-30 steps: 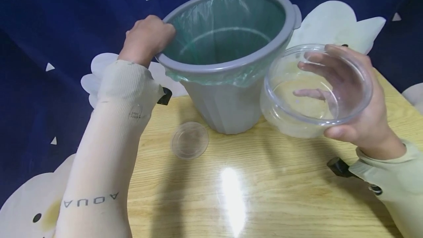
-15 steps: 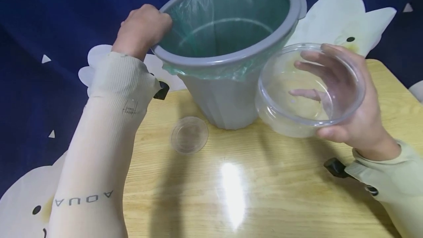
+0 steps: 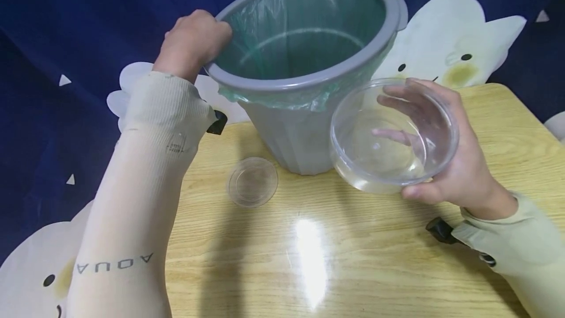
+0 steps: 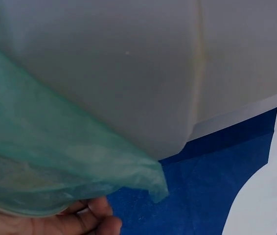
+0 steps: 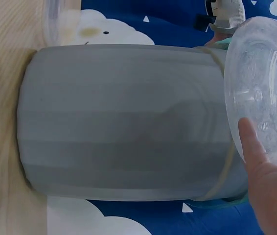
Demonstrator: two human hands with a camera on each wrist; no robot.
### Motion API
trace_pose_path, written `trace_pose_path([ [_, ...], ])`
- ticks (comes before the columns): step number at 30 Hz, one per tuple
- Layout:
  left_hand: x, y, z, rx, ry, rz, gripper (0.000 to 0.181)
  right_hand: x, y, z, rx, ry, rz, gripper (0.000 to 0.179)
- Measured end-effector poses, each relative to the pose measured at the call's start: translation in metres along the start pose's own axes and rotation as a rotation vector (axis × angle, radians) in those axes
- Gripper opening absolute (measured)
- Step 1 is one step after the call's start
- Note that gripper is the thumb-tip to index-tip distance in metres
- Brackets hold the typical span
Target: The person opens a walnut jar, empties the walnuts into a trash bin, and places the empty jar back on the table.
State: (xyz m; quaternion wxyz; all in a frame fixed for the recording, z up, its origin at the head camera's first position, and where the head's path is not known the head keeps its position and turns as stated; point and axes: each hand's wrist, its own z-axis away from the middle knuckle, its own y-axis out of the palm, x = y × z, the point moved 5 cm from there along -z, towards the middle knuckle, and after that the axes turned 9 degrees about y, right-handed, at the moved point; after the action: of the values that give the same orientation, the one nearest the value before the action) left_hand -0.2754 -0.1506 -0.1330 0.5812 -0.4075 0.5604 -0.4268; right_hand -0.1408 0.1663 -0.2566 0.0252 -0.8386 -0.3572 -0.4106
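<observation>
In the head view my left hand [image 3: 194, 40] grips the left rim of a grey trash can [image 3: 300, 136]. A green bag [image 3: 304, 13] lines the can and folds over its rim. The left wrist view has the fingers curled under the rim, by the loose bag edge [image 4: 94, 152]. My right hand [image 3: 468, 161] holds a clear plastic bowl [image 3: 346, 158] at the can's front right, outside the rim. The bowl is tilted, its mouth facing up and toward me; I see no contents. From the right wrist, one finger [image 5: 251, 142] lies along its underside.
A round clear lid [image 3: 252, 182] lies flat on the wooden table [image 3: 375, 259], just left of the can's base. Behind the table hangs a dark blue curtain [image 3: 132, 9] with white triangles and cloud figures. The table's right edge slants away at the far right.
The bowl in my right hand has moved left and slightly lower, closer to the can. My left hand keeps its grip on the rim. The head view has shifted slightly.
</observation>
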Motion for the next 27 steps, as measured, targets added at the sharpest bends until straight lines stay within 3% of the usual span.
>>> trace_pose_path([
  [15, 0.001, 0.002, 0.001, -0.008, 0.005, 0.024, 0.053, -0.009, 0.006, 0.002, 0.029, 0.028, 0.084, 0.119],
  [27, 0.006, 0.001, -0.001, -0.007, -0.004, 0.012, 0.054, -0.023, 0.009, 0.007, 0.056, 0.133, 0.164, 0.128],
])
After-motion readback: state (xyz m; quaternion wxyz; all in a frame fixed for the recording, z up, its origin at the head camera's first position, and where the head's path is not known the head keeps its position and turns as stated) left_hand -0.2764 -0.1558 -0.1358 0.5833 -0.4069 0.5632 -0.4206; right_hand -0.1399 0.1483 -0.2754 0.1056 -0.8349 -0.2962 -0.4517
